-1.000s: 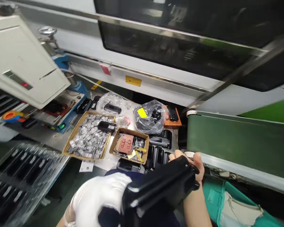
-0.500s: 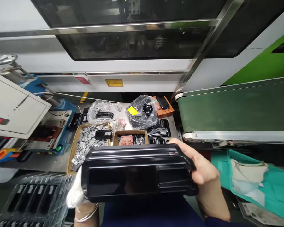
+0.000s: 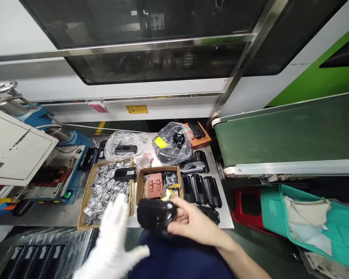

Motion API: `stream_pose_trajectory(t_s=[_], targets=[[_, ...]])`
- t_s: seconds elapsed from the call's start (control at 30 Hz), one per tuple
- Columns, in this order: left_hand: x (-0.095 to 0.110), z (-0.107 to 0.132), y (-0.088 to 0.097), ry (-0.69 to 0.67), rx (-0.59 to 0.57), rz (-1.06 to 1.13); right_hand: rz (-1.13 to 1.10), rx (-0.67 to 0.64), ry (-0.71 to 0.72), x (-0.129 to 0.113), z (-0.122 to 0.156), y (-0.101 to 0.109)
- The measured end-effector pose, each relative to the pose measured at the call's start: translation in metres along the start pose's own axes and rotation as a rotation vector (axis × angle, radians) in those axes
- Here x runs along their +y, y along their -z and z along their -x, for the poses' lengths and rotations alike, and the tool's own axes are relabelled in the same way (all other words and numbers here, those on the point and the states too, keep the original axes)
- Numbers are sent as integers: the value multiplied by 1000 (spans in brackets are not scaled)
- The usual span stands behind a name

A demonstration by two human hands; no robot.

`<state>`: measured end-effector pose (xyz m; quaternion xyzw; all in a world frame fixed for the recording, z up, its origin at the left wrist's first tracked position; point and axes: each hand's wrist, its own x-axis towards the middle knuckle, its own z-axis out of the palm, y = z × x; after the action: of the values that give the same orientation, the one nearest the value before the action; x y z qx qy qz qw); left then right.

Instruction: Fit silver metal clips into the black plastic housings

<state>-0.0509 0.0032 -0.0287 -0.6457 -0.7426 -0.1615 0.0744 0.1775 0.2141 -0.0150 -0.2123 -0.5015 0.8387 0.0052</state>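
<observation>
My right hand [image 3: 192, 223] grips the black housing [image 3: 156, 214] just before the small cardboard box [image 3: 139, 182], nothing fitted yet; my gloved left hand [image 3: 114, 236] hangs open, empty.

A glossy black plastic housing [image 3: 155, 215] was gripped; shiny metal clips, seemingly, were heaped in a matt brown cardboard tray [image 3: 88, 185], beside crinkled clear plastic bags [image 3: 125, 140].

My bare right hand [image 3: 189, 221] reaches in from five o'clock, forearm extended, fingers curled shut around something dark. My left hand [image 3: 113, 240], in a white glove, hovers at seven o'clock, fingers spread open, holding nothing.
</observation>
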Motion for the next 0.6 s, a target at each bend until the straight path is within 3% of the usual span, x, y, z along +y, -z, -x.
stream_pose_trajectory(t_s=[0.03,0.1,0.23,0.37,0.43,0.5,0.6], targets=[[13,0,-10,-199,17,-61,14,-24,-34,5,-4,-8],[31,0,-27,-311,32,-93,72,-52,-92,12,-7,-21],[29,2,-34,-232,118,-68,161,-74,-114,9,-8,-29],[8,-1,-25,-255,87,-128,220,-233,-86,6,-31,-6],[2,2,-29,-160,105,-183,372,-141,-46,18,-58,14],[1,8,-39,56,187,-225,523,58,31,42,-94,31],[3,20,-56,429,364,-276,602,50,97,91,-147,49]])
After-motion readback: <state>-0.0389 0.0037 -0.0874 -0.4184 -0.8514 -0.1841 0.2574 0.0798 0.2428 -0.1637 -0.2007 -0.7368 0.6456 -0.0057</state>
